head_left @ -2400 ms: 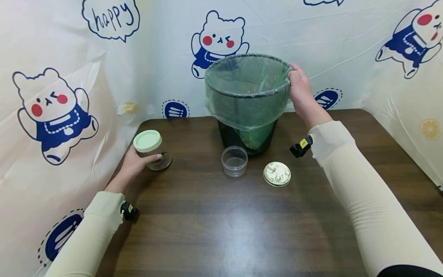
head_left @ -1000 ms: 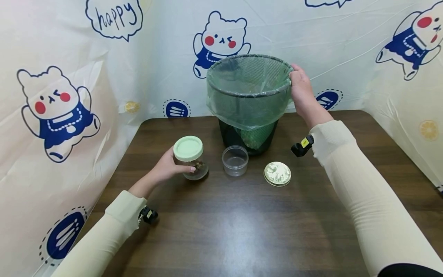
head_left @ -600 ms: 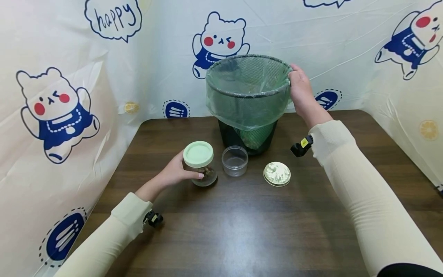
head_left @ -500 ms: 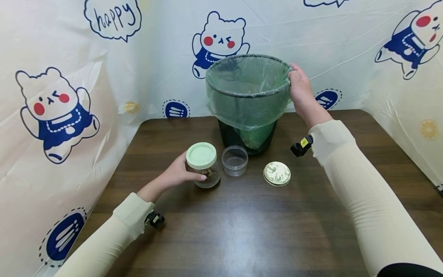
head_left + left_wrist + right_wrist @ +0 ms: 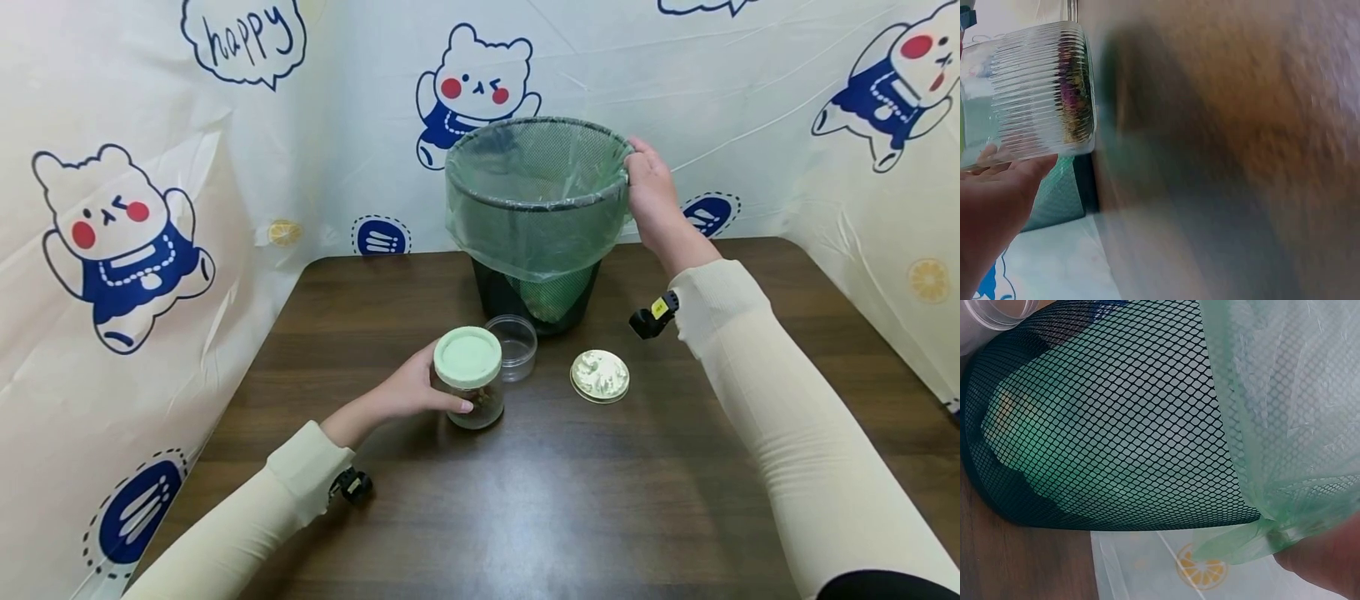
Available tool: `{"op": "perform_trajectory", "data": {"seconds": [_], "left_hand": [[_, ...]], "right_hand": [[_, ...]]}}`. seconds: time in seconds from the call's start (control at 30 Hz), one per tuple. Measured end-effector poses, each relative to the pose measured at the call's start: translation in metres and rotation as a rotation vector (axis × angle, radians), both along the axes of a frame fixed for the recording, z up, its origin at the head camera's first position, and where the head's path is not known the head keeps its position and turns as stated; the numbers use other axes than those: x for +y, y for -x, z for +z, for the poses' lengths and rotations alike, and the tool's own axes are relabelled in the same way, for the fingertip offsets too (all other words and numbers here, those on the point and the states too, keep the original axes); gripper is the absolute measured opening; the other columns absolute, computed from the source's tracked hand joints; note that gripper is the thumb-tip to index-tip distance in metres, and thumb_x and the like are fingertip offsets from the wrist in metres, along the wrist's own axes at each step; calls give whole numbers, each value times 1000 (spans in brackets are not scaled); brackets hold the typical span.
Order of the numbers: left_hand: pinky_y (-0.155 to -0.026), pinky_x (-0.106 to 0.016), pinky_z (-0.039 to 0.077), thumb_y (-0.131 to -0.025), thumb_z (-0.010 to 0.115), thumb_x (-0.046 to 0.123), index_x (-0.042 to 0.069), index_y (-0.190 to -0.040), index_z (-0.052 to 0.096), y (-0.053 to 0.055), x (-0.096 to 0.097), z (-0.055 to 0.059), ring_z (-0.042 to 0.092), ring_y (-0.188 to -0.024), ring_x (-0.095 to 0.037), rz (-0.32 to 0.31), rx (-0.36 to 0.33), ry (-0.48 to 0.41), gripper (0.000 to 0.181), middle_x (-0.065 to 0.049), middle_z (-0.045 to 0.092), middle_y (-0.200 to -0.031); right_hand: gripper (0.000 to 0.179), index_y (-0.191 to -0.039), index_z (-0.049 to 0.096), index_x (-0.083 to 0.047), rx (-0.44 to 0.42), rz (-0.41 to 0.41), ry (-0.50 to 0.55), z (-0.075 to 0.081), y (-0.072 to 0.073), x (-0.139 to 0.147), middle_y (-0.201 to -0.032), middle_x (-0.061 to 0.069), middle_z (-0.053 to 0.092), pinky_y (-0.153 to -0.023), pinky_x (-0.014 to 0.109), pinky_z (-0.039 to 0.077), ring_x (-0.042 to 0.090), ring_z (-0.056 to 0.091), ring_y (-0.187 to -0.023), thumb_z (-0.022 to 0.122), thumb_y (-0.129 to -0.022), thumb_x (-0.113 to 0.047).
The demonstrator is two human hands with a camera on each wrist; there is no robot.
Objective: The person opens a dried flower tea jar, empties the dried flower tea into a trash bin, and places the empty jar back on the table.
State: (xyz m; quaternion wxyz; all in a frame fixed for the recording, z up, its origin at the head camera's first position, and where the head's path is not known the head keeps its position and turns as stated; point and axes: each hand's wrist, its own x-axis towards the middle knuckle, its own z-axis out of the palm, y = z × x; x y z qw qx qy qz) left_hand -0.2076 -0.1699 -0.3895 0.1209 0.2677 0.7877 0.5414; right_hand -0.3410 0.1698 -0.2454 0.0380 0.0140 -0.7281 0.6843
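Jar [image 5: 480, 392] on the move, across to the right and nearer, now in front of the tub [image 5: 521, 354]!
Wide brown table [image 5: 585, 500] below, mesh bin [image 5: 491, 292] standing at the back with its green bag [image 5: 536, 242] folded over, and the right hand [image 5: 651, 183] holds rim and bag together. Left hand [image 5: 416, 392] has the jar wrapped, thumb across the front; it's upright, pale green lid on, purple and brown bits at the bottom, partly hiding the clear tub. To the tub's right lies a disc [image 5: 600, 375] bearing whitish stuff.
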Motion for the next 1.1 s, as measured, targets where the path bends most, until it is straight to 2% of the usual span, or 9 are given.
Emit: {"op": "perform_trajectory", "data": {"seconds": [0.17,0.4,0.57,0.97,1.1], "left_hand": [[-106,-45,34,-67,88,4,6,-144,38,-1,7,-3,48,-122,-23,-20,-2,-5,92,-9,52,-134],[-105,-45,35,-68,88,5,5,-144,37,-4,15,-3,48,-122,-23,-26,-35,7,91,-9,51,-134],[-105,-44,35,-68,88,6,4,-143,37,-6,21,-4,48,-122,-23,-45,-30,5,91,-9,51,-134],[-105,-43,35,-67,87,2,3,-142,39,-9,32,-10,50,-120,-22,-80,-35,-31,88,-8,54,-131],[-104,-41,36,-68,86,2,2,-142,38,-9,36,-10,50,-120,-22,-91,-39,-45,88,-9,53,-131]], "right_hand": [[52,-155,20,-26,-7,5,-19,0,0,1,-156,-14,17,-113,26,15,0,13,-138,23,-104,-26],[51,-155,21,-24,2,11,-22,0,-1,2,-156,-13,19,-113,26,15,1,15,-137,23,-104,-25],[51,-155,22,-25,6,12,-17,0,-2,2,-156,-12,19,-112,26,16,2,16,-137,23,-104,-25],[50,-155,19,-31,-47,-22,-75,1,-1,1,-158,-18,7,-115,28,10,1,4,-141,23,-105,-33],[50,-155,19,-31,-57,-18,-49,1,-2,1,-158,-18,7,-115,28,10,1,4,-142,25,-106,-35]]}}
